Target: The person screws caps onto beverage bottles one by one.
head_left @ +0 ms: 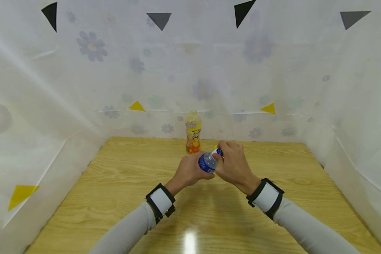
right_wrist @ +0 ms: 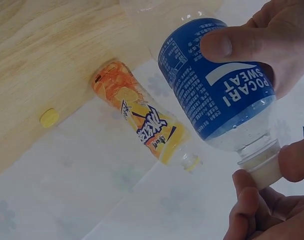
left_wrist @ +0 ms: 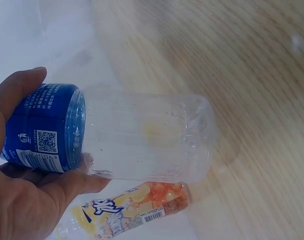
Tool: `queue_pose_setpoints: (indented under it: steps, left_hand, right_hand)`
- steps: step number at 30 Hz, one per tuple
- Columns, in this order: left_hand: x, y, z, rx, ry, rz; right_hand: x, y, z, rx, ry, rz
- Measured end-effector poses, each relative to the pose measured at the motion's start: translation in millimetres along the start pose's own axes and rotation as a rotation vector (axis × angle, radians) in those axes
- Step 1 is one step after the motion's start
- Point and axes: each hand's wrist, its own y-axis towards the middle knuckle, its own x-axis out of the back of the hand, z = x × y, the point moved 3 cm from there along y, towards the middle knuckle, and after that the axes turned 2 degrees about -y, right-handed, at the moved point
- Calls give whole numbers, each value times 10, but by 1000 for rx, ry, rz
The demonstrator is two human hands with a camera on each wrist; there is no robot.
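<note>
A clear plastic bottle with a blue label (right_wrist: 216, 80) is held tilted above the table. My left hand (head_left: 190, 168) grips it around the label, thumb on one side and fingers on the other. At its mouth, the right hand (head_left: 234, 165) pinches a white cap (right_wrist: 265, 172) between thumb and fingers; the cap sits at the neck, and whether it is loose I cannot tell. The clear lower part of the bottle (left_wrist: 147, 137) shows no drink in the left wrist view. Behind the hands stands an upright bottle with an orange and yellow label (head_left: 193, 132), its mouth uncapped.
A yellow cap (right_wrist: 49, 118) lies on the wooden table (head_left: 120, 183) near the orange-labelled bottle; the right hand partly hides it in the head view. Pale flower-patterned sheeting (head_left: 184, 70) with triangle stickers encloses the table's back and sides.
</note>
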Motion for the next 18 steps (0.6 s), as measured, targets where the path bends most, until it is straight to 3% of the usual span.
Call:
queue_pose_setpoints:
  steps: [8,18]
  left_hand:
    - [-22,-4,2,-3,9,-21]
    - [0,-19,-4,12,-7,-19]
  right_hand:
    - [2,12,20,-16,-10,-15]
    - [29,37,30,-54,-8,37]
